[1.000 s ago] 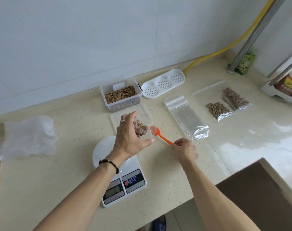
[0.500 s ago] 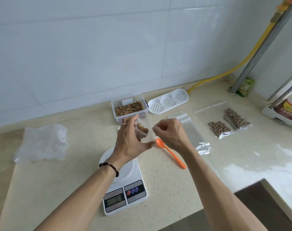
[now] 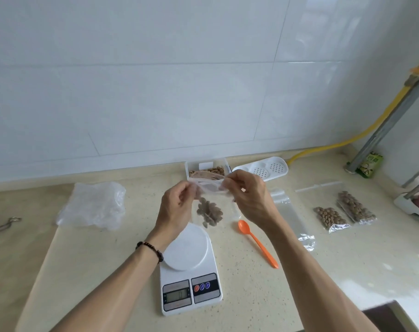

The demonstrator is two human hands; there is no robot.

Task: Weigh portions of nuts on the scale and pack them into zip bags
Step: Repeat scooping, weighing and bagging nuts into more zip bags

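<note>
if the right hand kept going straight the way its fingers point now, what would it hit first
Its fingers point left along the zip bag top that the right hand pinches, so probably the left hand at the bag's other end; depth is hard to judge.

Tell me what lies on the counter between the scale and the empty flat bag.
In the head view, only the orange spoon lies between the scale and the empty flat bag, resting on the counter.
</note>
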